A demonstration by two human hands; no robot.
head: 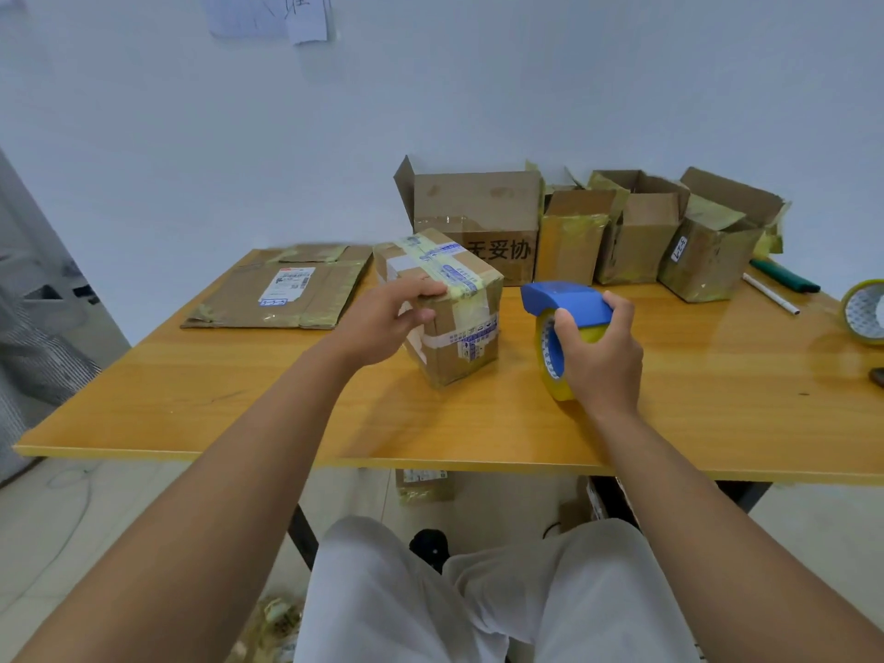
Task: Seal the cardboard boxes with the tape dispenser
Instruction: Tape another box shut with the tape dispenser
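On the yellow wooden table [693, 375], the left hand [382, 323] curls its fingers over the near top edge of the taped cardboard box [454, 308] at center, while at its three o'clock the right hand [598, 356] wraps closed around the blue tape dispenser [564, 299].

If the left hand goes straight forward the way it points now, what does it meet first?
Nothing is in between: the left hand already touches the small taped box, holding its near top edge. Pushed further, it would probably shove that box.

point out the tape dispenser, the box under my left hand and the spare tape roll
tape dispenser [567, 299]: head view, on its blue cover
taped box [461, 337]: head view, on its front face
spare tape roll [863, 312]: head view, on its side
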